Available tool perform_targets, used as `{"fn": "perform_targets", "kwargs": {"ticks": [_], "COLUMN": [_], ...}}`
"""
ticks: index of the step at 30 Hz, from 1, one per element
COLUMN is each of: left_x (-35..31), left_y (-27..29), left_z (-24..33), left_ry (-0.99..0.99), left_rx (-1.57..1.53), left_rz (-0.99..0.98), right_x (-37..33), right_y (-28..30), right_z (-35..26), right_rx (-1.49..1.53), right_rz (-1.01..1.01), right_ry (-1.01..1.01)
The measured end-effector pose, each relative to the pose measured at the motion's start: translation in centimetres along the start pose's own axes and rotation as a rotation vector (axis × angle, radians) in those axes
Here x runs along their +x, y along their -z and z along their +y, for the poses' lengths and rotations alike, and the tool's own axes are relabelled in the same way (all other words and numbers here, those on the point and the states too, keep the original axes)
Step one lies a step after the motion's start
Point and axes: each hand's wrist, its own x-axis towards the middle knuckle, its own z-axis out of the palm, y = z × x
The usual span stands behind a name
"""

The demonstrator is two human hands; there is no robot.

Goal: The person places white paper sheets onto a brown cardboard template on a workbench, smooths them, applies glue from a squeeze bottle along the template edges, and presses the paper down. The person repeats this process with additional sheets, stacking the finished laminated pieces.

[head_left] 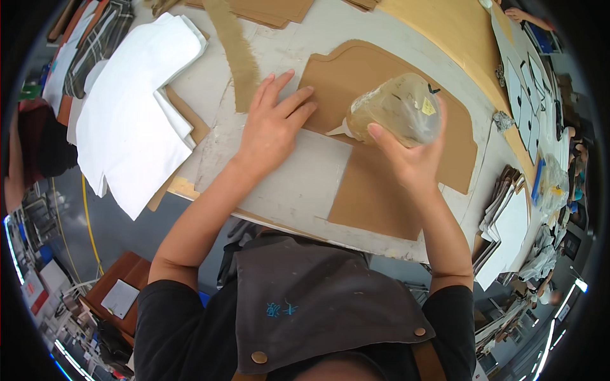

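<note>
My right hand (416, 162) is wrapped round a translucent plastic bottle (394, 105) smeared with a yellowish film and bearing a small yellow patch. The bottle is tilted, its pale narrow tip pointing left, close over a large brown sheet piece (340, 73) with a shaped outline. Whether the tip touches the sheet I cannot tell. My left hand (273, 127) lies flat with fingers spread, its fingertips at the left edge of that sheet. Nearer me lie a smooth grey panel (305, 171) and another brown section (375, 193).
White cut sheets (130, 114) lie stacked at the left of the table (210, 152). A frayed tan strip (232, 51) runs beyond my left hand. Brown pieces (267, 9) lie at the far edge. More layered pieces (505, 222) sit at the right, near clear plastic bags (553, 184).
</note>
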Motion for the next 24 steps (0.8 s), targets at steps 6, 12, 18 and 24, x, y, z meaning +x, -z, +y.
{"fn": "perform_targets", "kwargs": {"ticks": [6, 12, 18, 24], "left_x": [0.1, 0.1, 0.2, 0.1], "left_y": [-0.3, -0.4, -0.3, -0.4], "left_z": [0.0, 0.0, 0.0, -0.3], "left_ry": [-0.014, -0.024, -0.03, -0.07], "left_rx": [0.015, 0.034, 0.028, 0.055], "left_rz": [0.02, 0.022, 0.013, 0.025], "right_x": [-0.9, -1.7, -2.7, -4.4], "right_y": [2.0, 3.6, 4.4, 4.1], "right_z": [0.2, 0.8, 2.4, 3.1], "right_rx": [0.066, 0.103, 0.176, 0.321], "right_rz": [0.031, 0.078, 0.114, 0.196], "right_ry": [-0.046, -0.087, -0.191, -0.215]}}
